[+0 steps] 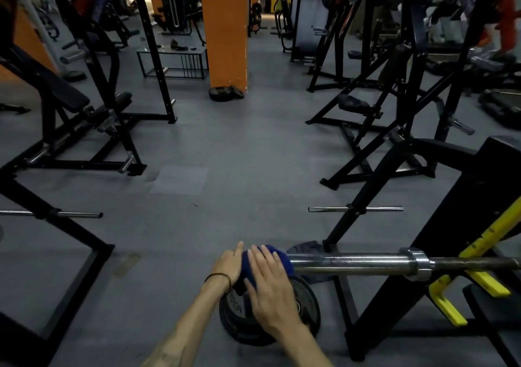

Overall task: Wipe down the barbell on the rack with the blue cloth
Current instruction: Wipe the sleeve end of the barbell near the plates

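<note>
Both hands cup the blue cloth [266,262] over the barbell [346,262] sleeve's end, at 6 o'clock in view. Left hand [229,263] grip wraps the cap; right hand [272,290] lies with fingers straight on top. Step: wiping the tip. Next, likely slide toward 3 o'clock, the collar [417,262] and yellow rack hook [479,279].

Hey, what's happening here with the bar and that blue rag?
A person is wiping the barbell with a blue cloth in a gym. The cloth is bunched over the bar's free end, with the left hand against its outer side and the right hand laid over the top, fingers fairly straight. The bar rests on the rack's yellow hooks. Weight plates lie on the floor beneath the hands.
</note>
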{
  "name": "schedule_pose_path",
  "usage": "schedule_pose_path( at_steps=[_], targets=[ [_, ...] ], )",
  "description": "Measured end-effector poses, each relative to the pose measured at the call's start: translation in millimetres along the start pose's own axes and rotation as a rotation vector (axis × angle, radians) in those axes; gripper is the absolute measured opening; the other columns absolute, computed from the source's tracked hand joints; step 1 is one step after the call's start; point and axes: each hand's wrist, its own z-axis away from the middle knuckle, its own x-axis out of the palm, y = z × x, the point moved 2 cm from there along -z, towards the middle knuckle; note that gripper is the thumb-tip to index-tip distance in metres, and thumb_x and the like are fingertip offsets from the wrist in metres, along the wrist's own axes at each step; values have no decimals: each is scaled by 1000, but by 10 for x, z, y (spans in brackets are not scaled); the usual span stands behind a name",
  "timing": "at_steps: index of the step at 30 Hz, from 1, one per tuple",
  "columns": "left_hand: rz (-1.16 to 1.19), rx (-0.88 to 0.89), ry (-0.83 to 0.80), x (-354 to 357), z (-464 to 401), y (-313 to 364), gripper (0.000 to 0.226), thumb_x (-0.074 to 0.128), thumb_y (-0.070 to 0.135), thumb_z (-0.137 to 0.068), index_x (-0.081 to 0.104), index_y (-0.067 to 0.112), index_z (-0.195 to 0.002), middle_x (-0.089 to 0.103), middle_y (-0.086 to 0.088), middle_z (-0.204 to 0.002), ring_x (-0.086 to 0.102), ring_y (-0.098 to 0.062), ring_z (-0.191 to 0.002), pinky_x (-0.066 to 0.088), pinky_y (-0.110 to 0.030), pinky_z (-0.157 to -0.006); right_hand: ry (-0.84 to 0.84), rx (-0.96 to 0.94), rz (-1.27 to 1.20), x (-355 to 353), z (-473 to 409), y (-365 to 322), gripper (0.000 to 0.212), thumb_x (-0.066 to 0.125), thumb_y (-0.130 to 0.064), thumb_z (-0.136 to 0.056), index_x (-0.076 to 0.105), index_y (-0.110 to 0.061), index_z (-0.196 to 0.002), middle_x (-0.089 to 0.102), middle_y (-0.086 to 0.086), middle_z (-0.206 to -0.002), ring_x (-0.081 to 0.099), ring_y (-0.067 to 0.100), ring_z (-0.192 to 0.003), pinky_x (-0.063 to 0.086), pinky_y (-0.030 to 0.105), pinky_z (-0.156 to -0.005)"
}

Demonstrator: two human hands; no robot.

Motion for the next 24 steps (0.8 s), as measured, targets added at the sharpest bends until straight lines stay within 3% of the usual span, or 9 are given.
schedule_pose_path(
  at_steps=[2,6,9,11,15,16,20,22,24],
  targets=[
    [51,93,38,-60,32,-139,53,29,51,-107,69,19,-93,71,-7,-104,65,-27,-96,49,-36,-84,22,-5,52,-82,4,248,55,43,-35,-102,44,-14,-153,39,2,-159,36,22,-149,18,40,-124],
    [107,214,104,-122,122,-307,41,34,46,-107,66,20,-110,64,1,-111,61,-18,-104,48,-40,-98,159,467,-78,-148,15,212,52,35,-39,-105,46,-14,-150,50,6,-152,37,25,-148,13,41,-126],
    [112,248,184,-137,177,-282,37,36,40,-108,63,16,-118,61,-1,-116,59,-22,-111,45,-39,-99,-24,-35,17,28,32,-89,58,43,-38,-102,41,-14,-154,36,4,-162,29,25,-152,21,45,-122],
    [84,267,204,-149,222,-287,40,35,42,-107,59,17,-128,59,1,-123,57,-20,-117,44,-38,-102,-17,-138,104,-41,47,175,58,45,-36,-101,40,-15,-155,32,3,-164,27,24,-153,21,44,-123],
    [85,285,211,-145,283,-350,57,31,58,-103,52,20,-140,56,4,-133,54,-16,-123,43,-39,-107,179,428,-2,-156,86,325,54,36,-37,-105,46,-9,-150,40,2,-158,33,27,-150,12,43,-126],
    [87,284,214,-143,294,-358,63,30,63,-99,53,20,-139,56,3,-134,54,-17,-124,43,-40,-108,159,416,-12,-83,40,163,55,36,-38,-105,45,-10,-151,40,4,-159,30,28,-151,10,44,-127],
    [1,318,238,-154,328,-364,59,35,53,-104,47,16,-147,45,-2,-154,41,-18,-142,31,-36,-118,-13,-120,114,33,23,82,57,42,-39,-104,38,-17,-157,32,4,-164,27,25,-153,22,46,-123],
    [-106,357,263,-199,356,-368,60,33,51,-106,38,17,-154,31,0,-163,28,-16,-150,22,-33,-122,70,50,104,-98,54,324,53,39,-38,-105,44,-16,-153,38,2,-160,35,24,-149,18,43,-125],
    [-188,369,277,-242,389,-377,78,20,68,-98,29,20,-158,19,4,-167,17,-13,-154,16,-35,-124,130,354,41,-142,62,297,52,34,-38,-106,48,-15,-150,44,1,-156,36,26,-148,12,43,-127]
  ],
)
